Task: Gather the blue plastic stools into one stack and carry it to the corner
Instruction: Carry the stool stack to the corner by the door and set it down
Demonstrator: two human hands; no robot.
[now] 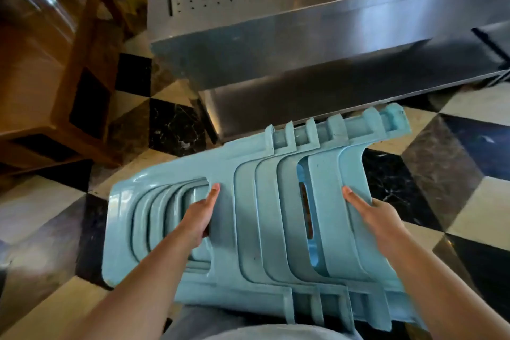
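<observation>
Several light blue plastic stools are nested into one stack (259,218), held on its side in front of me above the checkered floor. The seat end points left and the legs point right. My left hand (200,215) grips the edge of the side opening near the seat end, fingers tucked inside. My right hand (372,212) holds the outer legs on the right side of the stack, its fingers wrapped around behind them. Both forearms reach up from the bottom of the view.
A stainless steel counter (317,58) stands just beyond the stack, its lower edge close to the stool legs. A brown wooden table or bench (49,85) is on the left. The floor (455,174) has black, grey and cream tiles.
</observation>
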